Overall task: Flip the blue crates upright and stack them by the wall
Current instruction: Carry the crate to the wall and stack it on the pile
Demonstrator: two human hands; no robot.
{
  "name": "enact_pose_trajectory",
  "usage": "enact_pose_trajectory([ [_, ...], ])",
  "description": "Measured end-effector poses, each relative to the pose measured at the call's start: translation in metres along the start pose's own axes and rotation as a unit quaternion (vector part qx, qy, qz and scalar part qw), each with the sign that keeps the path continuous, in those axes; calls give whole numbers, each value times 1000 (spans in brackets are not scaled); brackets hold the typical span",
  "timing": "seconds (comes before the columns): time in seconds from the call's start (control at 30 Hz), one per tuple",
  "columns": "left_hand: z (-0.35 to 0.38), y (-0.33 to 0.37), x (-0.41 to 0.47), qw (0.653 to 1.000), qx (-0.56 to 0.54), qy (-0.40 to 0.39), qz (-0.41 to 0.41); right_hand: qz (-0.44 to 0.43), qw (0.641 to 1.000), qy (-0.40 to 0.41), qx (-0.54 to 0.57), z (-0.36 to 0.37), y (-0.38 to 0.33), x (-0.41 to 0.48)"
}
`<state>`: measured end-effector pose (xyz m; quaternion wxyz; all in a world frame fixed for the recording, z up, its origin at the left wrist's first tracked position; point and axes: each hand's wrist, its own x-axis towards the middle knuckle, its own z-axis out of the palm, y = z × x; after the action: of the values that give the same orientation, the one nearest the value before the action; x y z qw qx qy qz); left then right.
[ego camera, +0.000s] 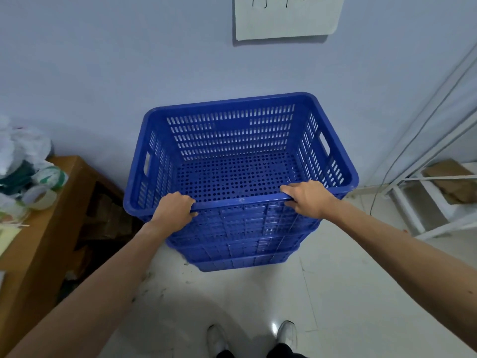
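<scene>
Facing you, the pale blue wall (103, 60) fills the upper half of the view, with a white sheet of paper (287, 16) bearing dark handwriting fixed to it near the top edge. Below it, the glossy white tiled floor (322, 293) spreads out under you, speckled with dark marks near the crates and catching a bright glint by your feet. Against the wall stands the stack of blue crates (240, 244), all upright and nested one in another; the top crate (232, 140) sits open side up, its perforated base and slotted walls showing, with a handle cut-out in each short side. To your left a brown wooden cabinet (49, 223) stands beside the stack, its top crowded with plastic bags (23, 146) and rolls of tape (42, 195). To your right a white metal frame (423, 200) leans toward the wall, with pieces of cardboard (454, 179) lying on it and a thin cable (402, 151) hanging down along it. Your left hand (173, 209) grips the near rim of the top crate, fingers curled together over the edge. Your right hand (307, 197) holds the same rim further along, fingers pressed together on top and thumb tucked beneath. Your white shoes (286, 332) show at the bottom edge.
</scene>
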<state>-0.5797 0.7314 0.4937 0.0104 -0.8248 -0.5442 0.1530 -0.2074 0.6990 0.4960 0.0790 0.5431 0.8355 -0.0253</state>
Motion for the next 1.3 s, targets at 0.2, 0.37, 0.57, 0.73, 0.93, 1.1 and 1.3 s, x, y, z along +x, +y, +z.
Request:
enact_pose_trajectory([
  [0.2, 13, 7, 8, 999, -4, 45, 10, 12, 1000, 6, -9, 4, 11, -6],
  [0.37, 13, -1, 11, 999, -5, 22, 24, 21, 1000, -4, 5, 2, 4, 1],
  [0.57, 7, -3, 6, 1000, -6, 17, 26, 23, 1000, 10, -9, -1, -5, -8],
  [0.73, 4, -21, 4, 1000, 11, 14, 6, 16, 999, 32, -35, 0, -15, 1],
  [0.93, 9, -12, -1, 1000, 9, 7, 3, 35, 999, -2, -7, 6, -16, 4],
  [1.1, 5, -9, -7, 1000, 10, 12, 6, 46, 999, 14, 1, 10, -19, 1],
  [1.3, 0, -7, -5, 1000, 7, -8, 3, 38, 998, 49, -7, 13, -23, -2],
])
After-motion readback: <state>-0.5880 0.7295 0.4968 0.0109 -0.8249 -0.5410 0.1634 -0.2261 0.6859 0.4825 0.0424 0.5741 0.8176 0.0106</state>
